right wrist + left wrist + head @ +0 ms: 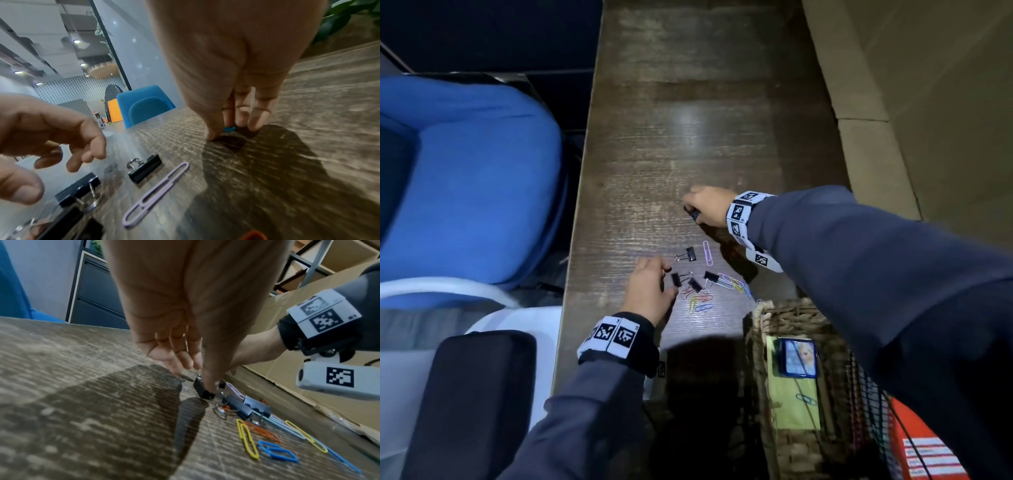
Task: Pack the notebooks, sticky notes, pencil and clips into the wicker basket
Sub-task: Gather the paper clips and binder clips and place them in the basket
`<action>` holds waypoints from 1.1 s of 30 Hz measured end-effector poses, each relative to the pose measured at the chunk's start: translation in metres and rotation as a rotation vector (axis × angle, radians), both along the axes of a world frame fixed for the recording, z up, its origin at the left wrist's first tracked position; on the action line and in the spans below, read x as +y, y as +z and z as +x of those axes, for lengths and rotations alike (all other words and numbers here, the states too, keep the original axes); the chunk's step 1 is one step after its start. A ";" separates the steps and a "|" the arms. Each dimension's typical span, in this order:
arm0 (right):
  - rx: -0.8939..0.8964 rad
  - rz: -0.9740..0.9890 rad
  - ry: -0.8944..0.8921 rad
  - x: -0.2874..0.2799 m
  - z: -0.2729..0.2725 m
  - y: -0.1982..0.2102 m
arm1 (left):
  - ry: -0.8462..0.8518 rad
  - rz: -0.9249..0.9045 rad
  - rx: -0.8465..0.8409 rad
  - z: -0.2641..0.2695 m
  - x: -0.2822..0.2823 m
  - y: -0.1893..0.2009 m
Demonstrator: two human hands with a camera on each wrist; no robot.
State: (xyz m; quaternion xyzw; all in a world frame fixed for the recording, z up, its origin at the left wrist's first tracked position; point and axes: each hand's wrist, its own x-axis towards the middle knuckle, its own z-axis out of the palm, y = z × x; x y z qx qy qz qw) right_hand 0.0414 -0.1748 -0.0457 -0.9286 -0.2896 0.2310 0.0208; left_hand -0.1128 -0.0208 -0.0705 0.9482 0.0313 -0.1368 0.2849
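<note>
Several black binder clips [690,254] and coloured paper clips [702,305] lie scattered on the dark wooden table [688,120]. My left hand [667,277] hovers over them with fingers spread, its thumb touching one binder clip [202,389] without gripping it. Farther out, my right hand [688,207] pinches a small blue paper clip [229,129] against the tabletop between thumb and fingertips [210,135]. A purple paper clip [156,193] lies between the hands. The wicker basket [784,311] at the near right holds a yellow pad [791,394] and a small blue notebook [799,358].
An orange spiral notebook [921,445] shows at the basket's right side. A cardboard box [893,102] runs along the table's right edge. A blue chair [465,178] and a black armrest [472,394] stand off the left edge.
</note>
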 end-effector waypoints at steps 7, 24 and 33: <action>0.069 -0.110 -0.051 0.001 -0.002 -0.009 | -0.027 -0.002 0.015 0.006 -0.005 -0.002; 0.025 0.257 -0.080 -0.094 -0.115 0.138 | 0.019 0.060 -0.020 0.007 0.001 0.019; 0.410 0.025 -0.062 -0.127 -0.248 0.081 | 0.093 0.000 -0.160 -0.005 -0.008 0.069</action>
